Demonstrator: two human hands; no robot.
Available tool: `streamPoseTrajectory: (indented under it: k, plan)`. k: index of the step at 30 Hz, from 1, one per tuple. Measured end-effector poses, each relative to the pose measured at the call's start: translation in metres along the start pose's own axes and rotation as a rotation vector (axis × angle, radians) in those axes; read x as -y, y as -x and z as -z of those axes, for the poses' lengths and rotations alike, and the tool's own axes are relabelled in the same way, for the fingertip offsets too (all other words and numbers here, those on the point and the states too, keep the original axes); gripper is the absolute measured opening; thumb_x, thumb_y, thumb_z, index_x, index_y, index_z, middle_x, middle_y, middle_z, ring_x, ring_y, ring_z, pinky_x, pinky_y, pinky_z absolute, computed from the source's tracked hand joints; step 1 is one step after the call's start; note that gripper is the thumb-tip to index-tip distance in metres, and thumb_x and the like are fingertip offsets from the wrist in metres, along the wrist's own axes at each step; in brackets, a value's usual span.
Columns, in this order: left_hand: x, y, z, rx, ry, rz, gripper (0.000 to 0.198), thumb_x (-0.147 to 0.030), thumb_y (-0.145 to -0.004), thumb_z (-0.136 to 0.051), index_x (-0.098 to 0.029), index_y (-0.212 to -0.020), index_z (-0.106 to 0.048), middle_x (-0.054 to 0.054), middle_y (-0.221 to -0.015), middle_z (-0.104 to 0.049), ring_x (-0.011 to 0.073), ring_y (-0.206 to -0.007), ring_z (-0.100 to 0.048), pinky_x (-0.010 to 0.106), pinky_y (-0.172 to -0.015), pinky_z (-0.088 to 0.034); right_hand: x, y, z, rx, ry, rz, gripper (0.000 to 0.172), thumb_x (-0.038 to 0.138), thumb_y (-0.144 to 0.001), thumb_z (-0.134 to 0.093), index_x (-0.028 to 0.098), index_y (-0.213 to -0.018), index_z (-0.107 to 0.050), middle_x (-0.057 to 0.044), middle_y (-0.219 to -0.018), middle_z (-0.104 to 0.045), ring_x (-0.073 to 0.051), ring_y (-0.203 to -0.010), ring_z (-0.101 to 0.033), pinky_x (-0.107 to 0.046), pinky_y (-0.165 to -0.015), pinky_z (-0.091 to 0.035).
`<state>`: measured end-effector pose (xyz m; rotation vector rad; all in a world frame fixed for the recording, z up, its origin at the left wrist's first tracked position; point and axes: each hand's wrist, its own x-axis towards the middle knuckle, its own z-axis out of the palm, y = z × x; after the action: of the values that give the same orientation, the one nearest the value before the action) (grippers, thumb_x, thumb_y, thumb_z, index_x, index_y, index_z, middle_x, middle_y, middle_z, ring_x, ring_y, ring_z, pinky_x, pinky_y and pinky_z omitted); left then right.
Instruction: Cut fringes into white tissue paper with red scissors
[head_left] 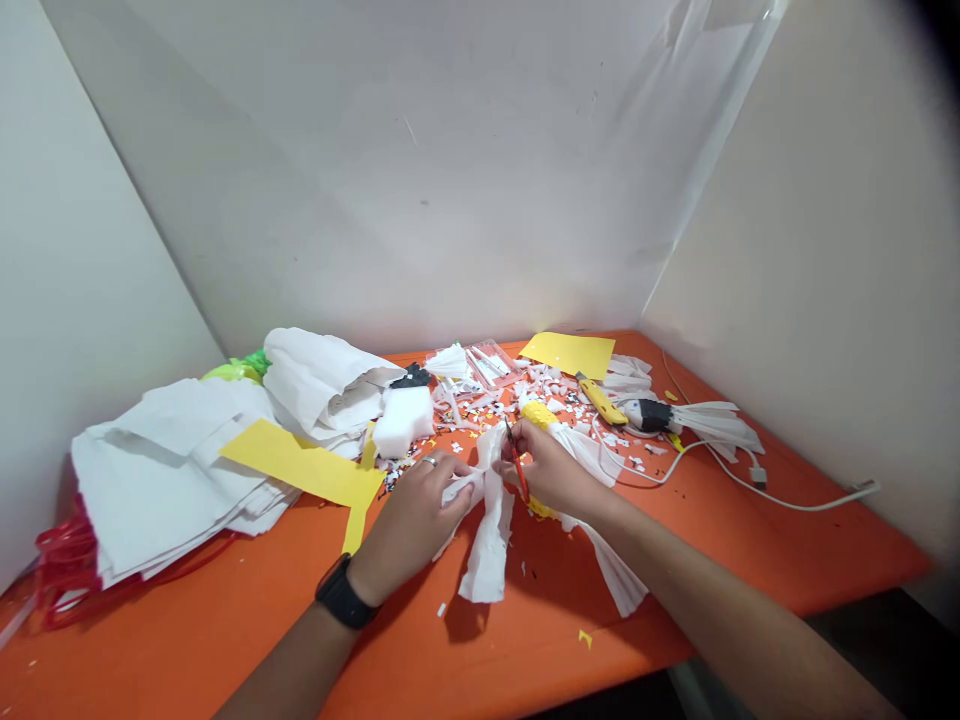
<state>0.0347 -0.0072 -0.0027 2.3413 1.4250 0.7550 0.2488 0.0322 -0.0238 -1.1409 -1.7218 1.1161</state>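
Observation:
A twisted piece of white crepe paper (489, 550) is between my hands, its loose strips hanging toward the table's front. My left hand (429, 500), with a black watch on the wrist, pinches the paper from the left. In my right hand (547, 465) is a slim red-handled tool (519, 468) with a dark pointed tip. Its exact kind cannot be made out. The right fingertips also touch the paper's middle. Behind and below the right hand lie yellow-wrapped pieces with white paper tails (611, 570), partly hidden by the forearm.
On the orange table (420, 650), white paper sheets (165, 470) and yellow card (300, 462) lie left. A white foam block (403, 420) stands behind my hands, among scattered scraps. Rightward are a yellow utility knife (600, 400), a black-and-white tasselled piece (652, 414) and a white cable (795, 502). Partitions enclose the table.

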Motion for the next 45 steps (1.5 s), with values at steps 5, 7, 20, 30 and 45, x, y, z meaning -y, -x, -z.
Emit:
streamPoseTrajectory:
  k: [5,7,20,30,45]
  plan:
    - [0.008,-0.004,0.012,-0.137,0.213,0.205,0.023,-0.041,-0.097,-0.052,-0.024,-0.085,-0.062,0.003,-0.085,-0.069,0.0235,-0.081,-0.064,0.032,-0.072,-0.046,0.013,-0.001,0.009,-0.008,-0.122,-0.029,0.019,0.021,-0.074,-0.061,0.022,-0.088,-0.048,0.003,-0.084,-0.053,-0.014,-0.072,-0.049,-0.027,-0.066,-0.042]
    - [0.010,-0.005,0.019,-0.167,0.395,0.302,0.029,-0.049,-0.094,-0.055,-0.023,-0.085,-0.063,0.001,-0.080,-0.069,0.0216,-0.074,-0.064,0.029,-0.066,-0.047,0.018,-0.001,0.013,-0.016,-0.179,-0.083,0.021,0.020,-0.070,-0.061,0.022,-0.087,-0.049,0.003,-0.081,-0.052,-0.014,-0.070,-0.048,-0.027,-0.064,-0.041]
    - [0.051,-0.002,0.061,0.182,0.311,0.422,0.040,-0.052,-0.077,-0.073,-0.026,-0.107,-0.073,0.003,-0.080,-0.071,0.0232,-0.065,-0.064,0.027,-0.054,-0.043,0.007,-0.014,0.069,0.040,-0.097,-0.219,0.019,0.030,-0.070,-0.067,0.020,-0.083,-0.058,0.000,-0.076,-0.062,-0.017,-0.067,-0.054,-0.027,-0.058,-0.039]
    - [0.032,0.001,0.046,0.113,-0.192,-0.083,0.032,-0.041,-0.088,-0.066,-0.026,-0.116,-0.065,0.008,-0.118,-0.069,0.0309,-0.114,-0.060,0.039,-0.095,-0.046,0.017,-0.012,0.075,-0.091,0.030,0.035,0.024,0.033,-0.079,-0.071,0.022,-0.089,-0.053,-0.001,-0.086,-0.061,-0.017,-0.078,-0.056,-0.030,-0.071,-0.046]
    - [0.036,-0.004,0.047,0.202,-0.089,0.135,0.032,-0.043,-0.103,-0.040,-0.023,-0.084,-0.057,0.000,-0.082,-0.065,0.0202,-0.077,-0.061,0.029,-0.068,-0.040,0.042,0.016,0.068,0.241,0.690,0.059,0.052,0.054,-0.071,-0.081,0.025,-0.102,-0.051,-0.006,-0.105,-0.061,-0.029,-0.101,-0.051,-0.036,-0.082,-0.040]
